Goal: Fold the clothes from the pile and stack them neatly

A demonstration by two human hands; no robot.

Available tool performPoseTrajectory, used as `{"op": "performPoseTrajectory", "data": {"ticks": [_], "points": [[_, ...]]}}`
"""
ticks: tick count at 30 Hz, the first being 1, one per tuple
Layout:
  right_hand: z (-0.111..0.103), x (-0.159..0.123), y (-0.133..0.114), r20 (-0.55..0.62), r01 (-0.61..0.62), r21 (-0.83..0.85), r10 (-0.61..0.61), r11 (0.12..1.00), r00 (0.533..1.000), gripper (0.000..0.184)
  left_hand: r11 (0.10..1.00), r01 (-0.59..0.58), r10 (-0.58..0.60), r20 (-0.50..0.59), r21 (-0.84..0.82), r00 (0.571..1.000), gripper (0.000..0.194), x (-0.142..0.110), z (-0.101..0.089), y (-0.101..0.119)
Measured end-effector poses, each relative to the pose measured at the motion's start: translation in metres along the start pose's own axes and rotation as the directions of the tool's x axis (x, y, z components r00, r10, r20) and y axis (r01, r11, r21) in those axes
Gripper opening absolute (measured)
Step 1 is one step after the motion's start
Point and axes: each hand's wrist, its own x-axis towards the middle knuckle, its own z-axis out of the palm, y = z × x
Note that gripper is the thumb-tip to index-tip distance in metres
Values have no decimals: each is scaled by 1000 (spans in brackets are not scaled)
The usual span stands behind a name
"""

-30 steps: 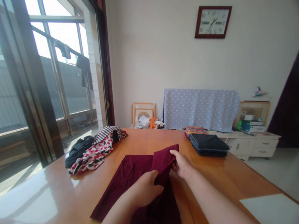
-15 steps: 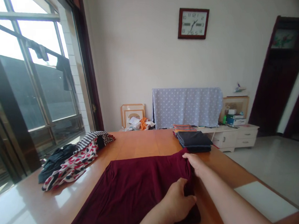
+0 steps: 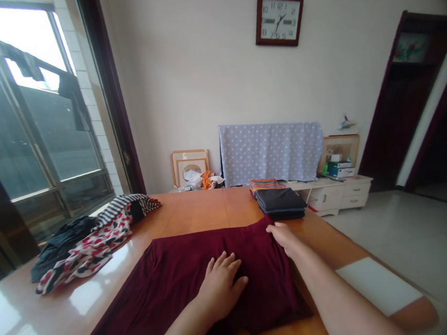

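Note:
A maroon garment (image 3: pixel 185 268) lies spread on the wooden table in front of me; its exact kind is unclear. My left hand (image 3: pixel 223 286) rests palm down on the middle of it, fingers apart and stretched out. At the far right corner, my right hand (image 3: pixel 281 235) pinches the cloth between thumb and fingers, and that corner is slightly raised. Some low wrinkles show along the garment's left side. Part of its near edge is hidden by my left forearm.
The wooden table (image 3: pixel 196 211) carries a loose pile of clothes (image 3: pixel 86 243) at the left. Folded clothes (image 3: pixel 280 201) are stacked at its far right, beyond my right hand. A white sheet (image 3: pixel 380 284) lies by the right edge. Behind stands a low white cabinet (image 3: pixel 340 197).
My left hand has moved from the garment's right edge to its middle and flattened out. The right side of the cloth is more spread out. My right hand keeps its corner; the view has shifted right.

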Motion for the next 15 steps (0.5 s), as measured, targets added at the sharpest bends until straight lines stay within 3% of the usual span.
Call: {"op": "performPoseTrajectory", "data": {"ticks": [3,9,12,15], "points": [[-3,4,0,-60,30,-66,-34,997,998,6,999,-6,7,42,-35,999,60,-4,5,2],[-9,9,3,-105,39,-174,-58,984,993,10,944,50,-120,-198,-327,973,50,9,7,-19],[-10,7,-1,-100,45,-213,-68,976,993,10,984,27,-55,-156,-174,986,39,7,10,-25],[-10,1,-8,-84,51,-239,-73,970,994,8,999,-26,28,-59,36,998,42,2,13,-21]]}}
